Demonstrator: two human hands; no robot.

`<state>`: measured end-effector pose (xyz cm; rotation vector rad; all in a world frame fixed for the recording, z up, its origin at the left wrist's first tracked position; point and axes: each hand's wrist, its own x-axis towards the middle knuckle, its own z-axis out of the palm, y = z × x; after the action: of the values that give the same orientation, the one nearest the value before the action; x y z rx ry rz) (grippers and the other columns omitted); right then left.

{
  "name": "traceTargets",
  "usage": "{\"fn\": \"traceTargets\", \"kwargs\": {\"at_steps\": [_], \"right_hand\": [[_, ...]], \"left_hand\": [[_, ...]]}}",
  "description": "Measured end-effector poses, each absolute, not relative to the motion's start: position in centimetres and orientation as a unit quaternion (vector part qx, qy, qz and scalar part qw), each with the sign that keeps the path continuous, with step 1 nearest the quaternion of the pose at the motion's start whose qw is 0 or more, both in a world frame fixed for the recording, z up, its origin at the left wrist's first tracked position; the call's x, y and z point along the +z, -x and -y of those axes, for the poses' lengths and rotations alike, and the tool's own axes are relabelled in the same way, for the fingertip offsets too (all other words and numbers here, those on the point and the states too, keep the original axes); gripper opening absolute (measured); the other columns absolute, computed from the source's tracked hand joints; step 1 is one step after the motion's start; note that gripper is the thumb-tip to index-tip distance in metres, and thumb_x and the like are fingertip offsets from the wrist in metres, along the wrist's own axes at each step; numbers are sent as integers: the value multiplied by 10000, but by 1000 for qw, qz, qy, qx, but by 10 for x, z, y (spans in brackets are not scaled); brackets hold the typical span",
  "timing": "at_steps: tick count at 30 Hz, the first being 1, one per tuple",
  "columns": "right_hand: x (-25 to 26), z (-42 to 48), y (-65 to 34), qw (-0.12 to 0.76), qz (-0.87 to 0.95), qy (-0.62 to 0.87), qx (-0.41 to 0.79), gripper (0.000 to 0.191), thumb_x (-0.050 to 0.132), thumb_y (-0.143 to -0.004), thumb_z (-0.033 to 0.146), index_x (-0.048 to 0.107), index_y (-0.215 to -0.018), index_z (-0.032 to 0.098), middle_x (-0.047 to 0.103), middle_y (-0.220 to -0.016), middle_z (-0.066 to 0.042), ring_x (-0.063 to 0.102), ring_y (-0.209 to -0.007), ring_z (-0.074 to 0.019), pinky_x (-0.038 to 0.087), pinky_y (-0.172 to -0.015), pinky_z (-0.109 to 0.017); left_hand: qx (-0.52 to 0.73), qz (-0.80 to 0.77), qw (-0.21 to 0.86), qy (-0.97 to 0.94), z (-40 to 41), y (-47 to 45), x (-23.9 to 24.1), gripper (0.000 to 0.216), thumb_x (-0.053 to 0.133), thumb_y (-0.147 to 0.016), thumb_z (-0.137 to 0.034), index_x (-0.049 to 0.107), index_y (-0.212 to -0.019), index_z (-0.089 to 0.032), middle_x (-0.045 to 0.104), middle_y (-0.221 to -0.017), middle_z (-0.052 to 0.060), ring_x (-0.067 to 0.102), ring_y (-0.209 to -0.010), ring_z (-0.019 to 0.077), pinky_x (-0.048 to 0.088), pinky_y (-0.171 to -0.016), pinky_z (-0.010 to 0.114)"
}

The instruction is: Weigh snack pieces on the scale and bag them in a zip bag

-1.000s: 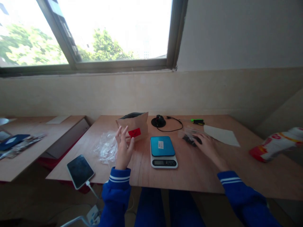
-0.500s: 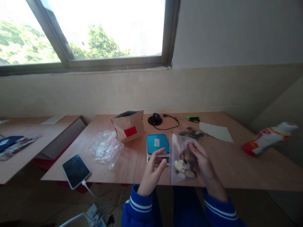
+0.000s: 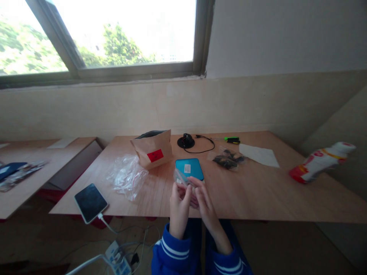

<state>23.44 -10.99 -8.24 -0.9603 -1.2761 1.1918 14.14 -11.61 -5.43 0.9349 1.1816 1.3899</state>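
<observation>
Both my hands hold a clear zip bag (image 3: 179,176) near the table's front edge; its dried mushroom-like slices are mostly hidden behind my fingers. My left hand (image 3: 180,202) pinches the bag, thumb toward the right. My right hand (image 3: 204,196) is closed on it from the other side. Just beyond the bag lies a kitchen scale with a blue top (image 3: 189,167) and a white label; its front part is covered by my hands. More small bags of dark dried pieces (image 3: 228,158) lie to the right of the scale.
A brown paper pouch (image 3: 153,151) stands behind left, beside crumpled clear bags (image 3: 127,177). A charging phone (image 3: 91,203) lies at the left edge. Behind are a black round-based device (image 3: 185,141) and a screwdriver (image 3: 231,140); right are white paper (image 3: 259,155) and a tilted bottle (image 3: 319,163).
My right hand has brought the bag left and turned it, from beside the scale to in front of it. My left hand has closed on it too.
</observation>
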Motion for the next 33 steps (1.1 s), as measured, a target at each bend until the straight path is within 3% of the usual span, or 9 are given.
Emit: {"fn": "traceTargets", "kwargs": {"at_steps": [4, 12, 18, 33], "right_hand": [[-76, 117, -230, 515, 512, 377, 575, 455, 387, -925, 546, 570, -1244, 278, 580, -1319, -67, 534, -1231, -246, 480, -977, -386], [-71, 118, -241, 522, 498, 364, 589, 449, 435, -901, 561, 573, -1221, 280, 584, -1318, -66, 571, -1192, -236, 496, -960, -384], [-72, 117, -244, 532, 531, 369, 547, 405, 457, -910, 508, 572, -1218, 272, 591, -1292, -61, 541, -1217, -217, 423, -1042, -384], [-70, 117, -244, 526, 551, 367, 534, 302, 494, -908, 454, 634, -1036, 220, 690, -1045, -43, 647, -975, -186, 510, -833, -271]], "left_hand": [[595, -505, 511, -360, 117, -143, -49, 455, 691, -685, -538, 406, -795, -201, 590, -558, -60, 576, -399, 111, 442, -354, 185], [586, -456, 541, -395, 118, -146, -53, 384, 655, -747, -505, 462, -818, -180, 621, -583, -36, 592, -416, 100, 476, -382, 174], [566, -439, 547, -433, 120, -142, -52, 343, 598, -798, -500, 501, -832, -172, 610, -572, -40, 604, -418, 109, 497, -394, 186], [550, -468, 535, -440, 126, -141, -51, 337, 590, -806, -507, 500, -818, -182, 580, -532, -51, 583, -393, 119, 502, -393, 212]]}}
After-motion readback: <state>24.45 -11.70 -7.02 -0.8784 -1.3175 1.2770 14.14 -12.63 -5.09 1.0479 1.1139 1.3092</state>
